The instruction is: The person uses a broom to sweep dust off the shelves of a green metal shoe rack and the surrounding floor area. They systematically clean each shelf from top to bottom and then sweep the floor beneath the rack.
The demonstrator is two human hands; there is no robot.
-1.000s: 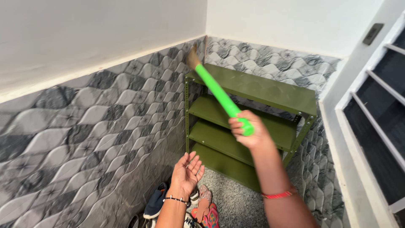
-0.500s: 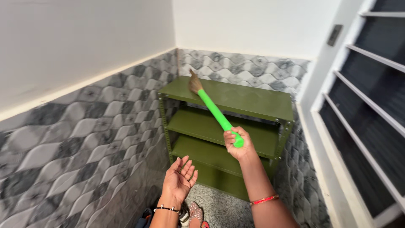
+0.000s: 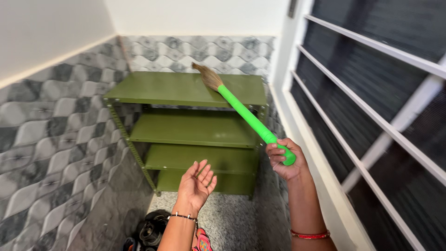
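My right hand (image 3: 284,159) grips the end of a bright green broom handle (image 3: 248,119). The short brown bristles (image 3: 207,76) rest over the top shelf of an olive green metal rack (image 3: 186,88) with several empty shelves. My left hand (image 3: 196,185) is held up in front of the lower shelves, palm up and fingers apart, holding nothing. A black beaded bracelet circles the left wrist and a red bangle the right forearm.
Grey patterned wall tiles (image 3: 51,125) run along the left and back walls. A window with white bars (image 3: 371,93) fills the right side. Shoes and sandals (image 3: 153,232) lie on the speckled floor (image 3: 232,218) below my left arm.
The view has swung right, so the rack now sits left of centre and the window fills the right. The broom bristles moved from the rack's left corner toward the middle of its top shelf.
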